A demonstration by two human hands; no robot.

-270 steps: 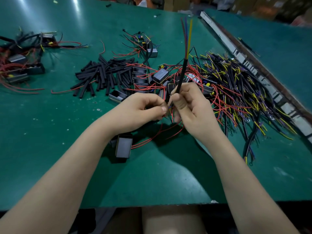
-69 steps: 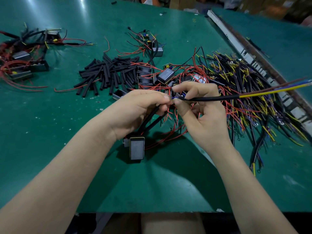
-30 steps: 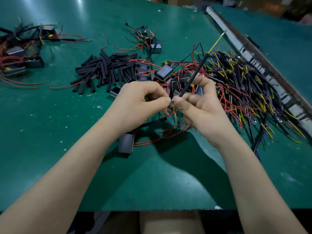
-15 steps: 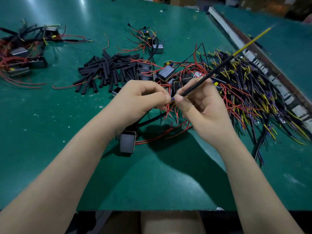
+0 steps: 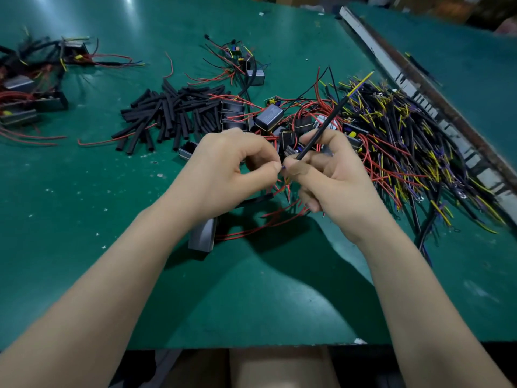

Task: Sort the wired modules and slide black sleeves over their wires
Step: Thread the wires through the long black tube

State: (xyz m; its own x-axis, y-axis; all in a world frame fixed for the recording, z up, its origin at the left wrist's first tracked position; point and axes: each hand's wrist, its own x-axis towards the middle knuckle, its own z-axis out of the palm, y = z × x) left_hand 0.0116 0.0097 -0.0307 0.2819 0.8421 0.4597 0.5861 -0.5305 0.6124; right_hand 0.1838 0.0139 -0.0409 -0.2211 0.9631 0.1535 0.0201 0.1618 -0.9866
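Sleeved wire point(image 5: 324, 127) swung steeper, right hand point(image 5: 333, 175) pinching it, left hand point(image 5: 226, 175) pinching its tip, bare table point(image 5: 251, 289) nearside.

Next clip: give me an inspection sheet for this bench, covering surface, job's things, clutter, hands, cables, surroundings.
Surface: green mat, pale specks on it.
Job's things: pile of black sleeves at centre left; grey modules beyond the hands; one module below the left wrist; finished-looking batch far left.
Clutter: loose red wire beside the sleeves.
Hands: left hand pinches wire ends; right hand holds a sleeved wire bundle slanting up and right.
Cables: tangled heap of red, yellow and black wires at right.
Surroundings: metal rail, second green table beyond it.
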